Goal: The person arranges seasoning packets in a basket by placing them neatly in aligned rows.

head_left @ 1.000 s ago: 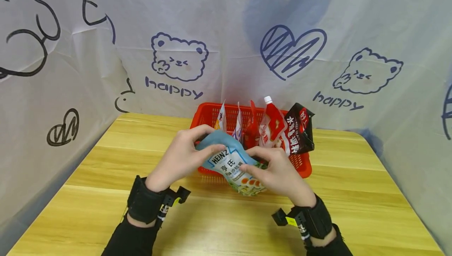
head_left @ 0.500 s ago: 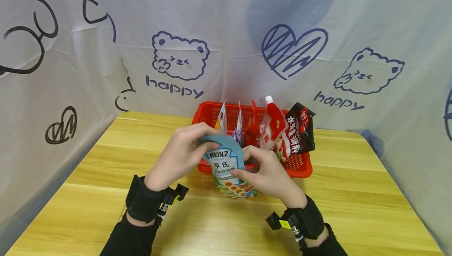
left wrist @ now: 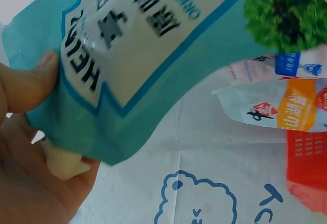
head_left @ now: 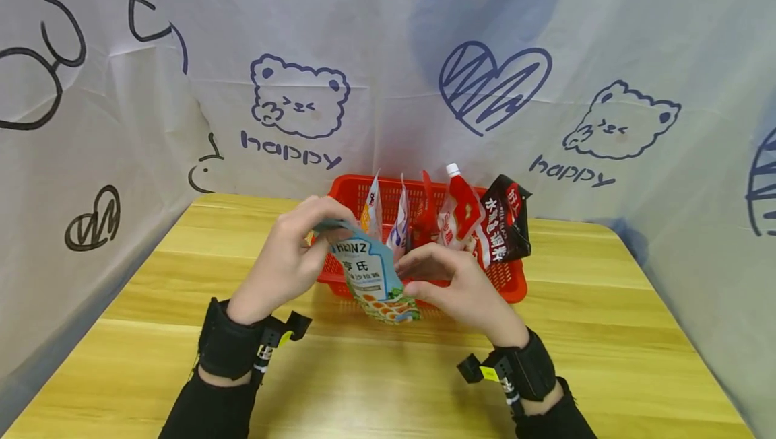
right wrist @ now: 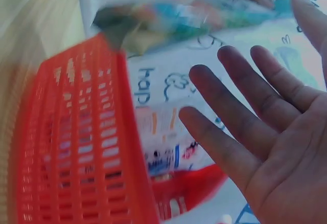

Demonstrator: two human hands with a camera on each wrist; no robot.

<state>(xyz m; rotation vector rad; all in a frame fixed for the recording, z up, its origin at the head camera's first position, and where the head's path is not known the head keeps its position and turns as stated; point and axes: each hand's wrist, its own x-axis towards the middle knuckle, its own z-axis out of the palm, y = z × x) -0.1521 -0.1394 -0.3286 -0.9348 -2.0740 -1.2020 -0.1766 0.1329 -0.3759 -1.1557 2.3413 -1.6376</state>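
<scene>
My left hand grips the top corner of a light blue Heinz salad dressing pouch, thumb on the printed front in the left wrist view. The pouch hangs tilted in front of the red plastic basket, its egg-and-greens picture at the lower end. My right hand is beside the pouch's right edge. In the right wrist view its fingers are extended and spread, holding nothing, with the pouch beyond them.
Upright in the basket stand white packets, a red packet, a red pouch with a white cap and a black packet leaning over the right rim. A wooden table meets a drawn-on white cloth behind.
My right hand has let go of the pouch and spread its fingers. Held by the left hand, the pouch has swung from slanted to steeper and shifted left.
</scene>
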